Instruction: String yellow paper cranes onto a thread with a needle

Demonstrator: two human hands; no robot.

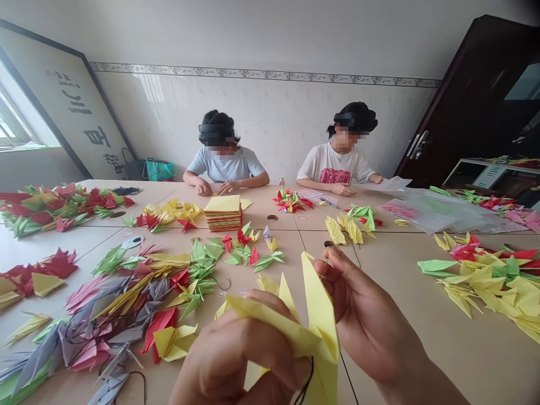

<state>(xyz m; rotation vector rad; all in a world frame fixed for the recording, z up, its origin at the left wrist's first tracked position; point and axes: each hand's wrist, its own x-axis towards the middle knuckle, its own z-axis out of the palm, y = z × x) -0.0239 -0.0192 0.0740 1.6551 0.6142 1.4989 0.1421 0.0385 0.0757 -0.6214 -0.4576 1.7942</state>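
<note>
My left hand (248, 354) is closed around a yellow folded-paper crane (318, 304), whose pointed parts stick up and to the left. A dark thread (309, 377) hangs below the crane by my left fingertips. Just right of the crane's upright point, my right hand (358, 304) pinches a thin needle-like thing (322, 270) between thumb and fingers; most of it is hidden. Behind my left hand, more yellow folded paper (270, 284) shows partly. Nearby on the left lies a heap of strung paper cranes (139, 287) in grey, pink, green, yellow and red.
A stack of square paper (223, 212) stands mid-table. More folded cranes lie in piles at the far left (54, 205) and right (502, 275). Across the table sit two people (225, 154) (335, 160), the right one by translucent plastic bags (447, 208).
</note>
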